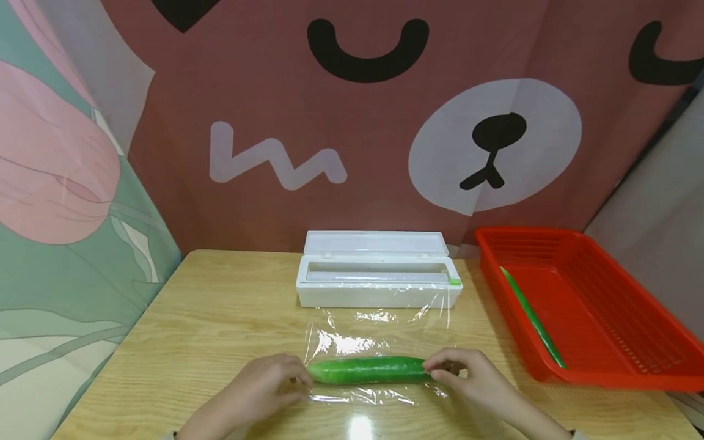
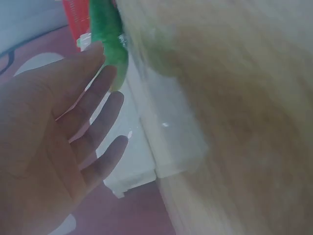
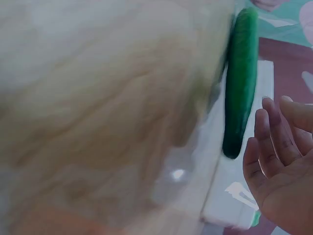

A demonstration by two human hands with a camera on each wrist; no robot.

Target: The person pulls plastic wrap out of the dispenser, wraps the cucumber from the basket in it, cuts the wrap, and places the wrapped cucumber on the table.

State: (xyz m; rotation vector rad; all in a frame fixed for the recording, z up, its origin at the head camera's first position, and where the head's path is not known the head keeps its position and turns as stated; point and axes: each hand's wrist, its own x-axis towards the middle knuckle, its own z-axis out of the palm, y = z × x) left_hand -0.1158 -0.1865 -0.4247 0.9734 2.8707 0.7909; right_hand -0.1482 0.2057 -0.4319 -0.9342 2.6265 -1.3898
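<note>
A green cucumber [image 1: 371,370] lies crosswise on a sheet of clear cling film [image 1: 346,343] on the table. My left hand [image 1: 269,385] is at the cucumber's paler left end, and its fingers look loosely extended in the left wrist view. By the darker right end is my right hand [image 1: 467,376], fingers slightly bent and spread in the right wrist view. Whether the fingertips touch the cucumber or the film edge is hard to tell. Behind the cucumber stands a white cling film box [image 1: 379,297], lid raised, with a roll [image 1: 376,277] inside.
At the right stands a red plastic basket [image 1: 610,324] holding another long green cucumber [image 1: 533,318] along its left wall. A printed curtain [image 1: 264,214] hangs behind the wooden table [image 1: 220,318]. A green slider [image 1: 454,282] sits on the box's right end.
</note>
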